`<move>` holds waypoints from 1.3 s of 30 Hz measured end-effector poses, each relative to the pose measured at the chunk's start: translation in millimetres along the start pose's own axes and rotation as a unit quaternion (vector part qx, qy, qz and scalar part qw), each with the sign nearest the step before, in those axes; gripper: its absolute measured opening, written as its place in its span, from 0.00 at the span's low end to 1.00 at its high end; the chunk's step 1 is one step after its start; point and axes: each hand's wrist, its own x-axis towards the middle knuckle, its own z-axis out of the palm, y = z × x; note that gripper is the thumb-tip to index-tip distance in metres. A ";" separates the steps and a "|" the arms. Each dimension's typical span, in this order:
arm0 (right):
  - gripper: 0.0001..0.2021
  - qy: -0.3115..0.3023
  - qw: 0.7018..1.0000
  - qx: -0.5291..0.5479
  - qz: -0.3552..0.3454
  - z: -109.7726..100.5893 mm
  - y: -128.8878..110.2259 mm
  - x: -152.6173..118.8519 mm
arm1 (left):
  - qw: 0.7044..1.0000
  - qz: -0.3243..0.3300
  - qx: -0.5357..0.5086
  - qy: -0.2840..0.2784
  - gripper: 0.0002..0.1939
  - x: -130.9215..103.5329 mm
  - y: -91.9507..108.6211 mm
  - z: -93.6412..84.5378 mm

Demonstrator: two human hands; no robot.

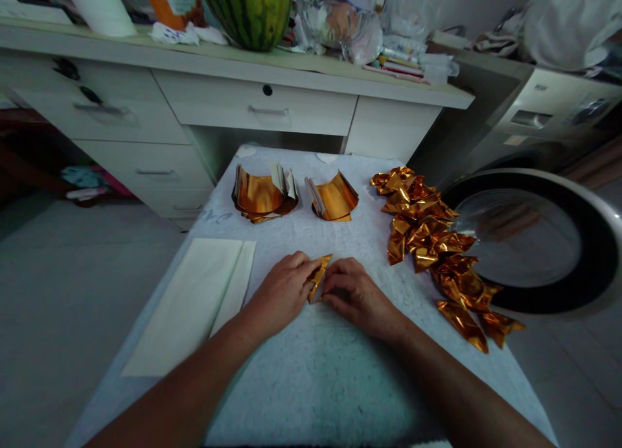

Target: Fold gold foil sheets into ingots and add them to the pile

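A small folded piece of gold foil paper (318, 279) is between my two hands over the middle of the cloth-covered table. My left hand (290, 281) is closed on its left side, thumb and fingers pinching it. At its lower right edge, my right hand (356, 289) pinches the foil with bent fingers. Beyond the hands lie two curved stacks of gold sheets, a thicker left stack (261, 194) and a smaller right stack (336, 198). Several folded, shiny gold pieces (427, 231) form a heap along the table's right side.
White paper sheets (189, 299) lie on the left of the table (311, 377). Behind it, a white counter (311, 69) holds a cut watermelon (247, 10), a paper roll and plastic bags. At right, a washing machine's open round door (529, 240) stands beside the gold heap.
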 end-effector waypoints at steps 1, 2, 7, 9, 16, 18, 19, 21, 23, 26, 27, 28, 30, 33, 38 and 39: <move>0.04 0.003 1.000 -0.009 0.012 1.1 -0.8 0.3 | 1.000 0.001 -0.003 -0.005 0.18 -0.6 -0.4 -1.3; 0.04 0.004 1.000 -0.017 0.022 2.1 -1.6 0.6 | 1.000 0.001 -0.003 -0.011 0.18 -1.3 -0.7 -2.5; 0.03 0.008 0.996 -0.065 0.061 7.5 -4.3 3.0 | 0.999 -0.012 0.020 -0.034 0.19 -4.9 0.7 -6.7; 0.03 0.018 0.994 -0.078 0.069 10.2 -4.1 3.8 | 1.000 -0.011 0.022 -0.017 0.18 -6.3 2.2 -6.5; 0.03 0.042 0.992 -0.087 0.085 15.6 -2.0 5.3 | 0.999 -0.031 -0.006 0.039 0.11 -7.6 2.6 -4.0; 0.04 0.049 0.991 -0.088 0.088 16.3 -2.0 5.8 | 1.000 -0.026 -0.001 0.009 0.08 -6.8 2.7 -5.2; 0.04 0.051 0.991 -0.088 0.089 16.7 -1.9 6.0 | 1.000 -0.023 0.004 -0.008 0.07 -6.5 3.0 -6.0; 0.04 0.056 0.990 -0.089 0.090 17.7 -1.7 6.2 | 0.999 -0.021 0.012 -0.034 0.08 -6.1 4.2 -7.9; 0.04 0.060 0.990 -0.088 0.091 18.4 -1.7 6.1 | 0.999 -0.020 0.014 -0.044 0.08 -6.6 5.3 -9.8; 0.05 0.060 0.990 -0.085 0.096 18.5 -2.2 6.1 | 0.999 -0.013 0.008 -0.049 0.08 -8.4 6.0 -12.5; 0.05 0.059 0.990 -0.085 0.100 18.3 -2.4 6.1 | 0.999 -0.012 0.004 -0.052 0.07 -9.1 6.1 -13.3; 0.05 0.059 0.989 -0.086 0.102 18.2 -2.5 6.2 | 0.998 -0.012 0.001 -0.055 0.06 -9.7 6.2 -14.0; 0.05 0.059 0.989 -0.086 0.104 18.3 -2.2 6.4 | 0.998 -0.014 -0.003 -0.059 0.05 -10.3 6.5 -14.9; 0.04 0.061 0.989 -0.087 0.105 18.9 -1.2 6.6 | 0.998 -0.018 -0.001 -0.063 0.04 -9.9 7.2 -15.4; 0.04 0.060 0.989 -0.088 0.105 18.5 -1.6 6.1 | 0.997 -0.021 0.000 -0.070 0.05 -8.3 7.5 -15.6; 0.04 0.060 0.989 -0.088 0.105 18.3 -2.0 6.0 | 0.997 -0.023 -0.002 -0.070 0.06 -8.3 7.3 -15.6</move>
